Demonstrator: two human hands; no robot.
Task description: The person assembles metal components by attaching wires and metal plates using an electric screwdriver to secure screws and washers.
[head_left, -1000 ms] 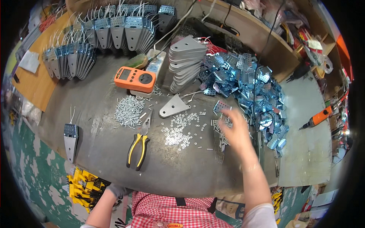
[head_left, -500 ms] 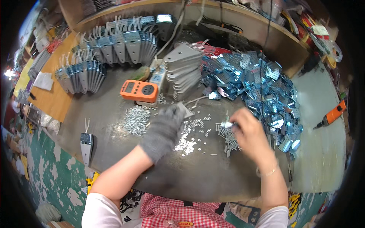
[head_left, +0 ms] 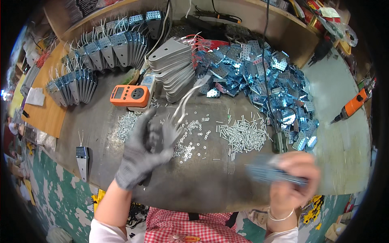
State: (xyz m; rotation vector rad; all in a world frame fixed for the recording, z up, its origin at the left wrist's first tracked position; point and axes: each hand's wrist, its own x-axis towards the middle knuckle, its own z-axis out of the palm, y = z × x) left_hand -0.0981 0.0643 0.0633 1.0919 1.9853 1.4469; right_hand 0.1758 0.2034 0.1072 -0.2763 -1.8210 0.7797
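My left hand (head_left: pixel 142 152), in a grey knit glove, is raised over the left-middle of the bench, with some fingers spread. At its thumb side it grips a piece with white wires (head_left: pixel 184 106) running up and to the right; the piece itself is blurred. My bare right hand (head_left: pixel 298 178) is closed around a bluish perforated metal plate (head_left: pixel 269 170) near the front right, smeared by motion. Between the hands lie scattered small nuts (head_left: pixel 188 150) and a pile of screws (head_left: pixel 245 135).
Behind stand a stack of grey tapered plates (head_left: pixel 172 69), a heap of blue metal plates (head_left: pixel 263 77) and rows of wired assemblies (head_left: pixel 109 50). An orange meter (head_left: pixel 129 96) sits left of the stack. One assembly (head_left: pixel 82 162) lies front left; an orange-black power tool (head_left: pixel 354 105) is far right.
My right hand has moved from the screw pile toward the front right, with a blue plate in it. My left hand has shifted left, its wires swinging upright. The whole view has shifted slightly.
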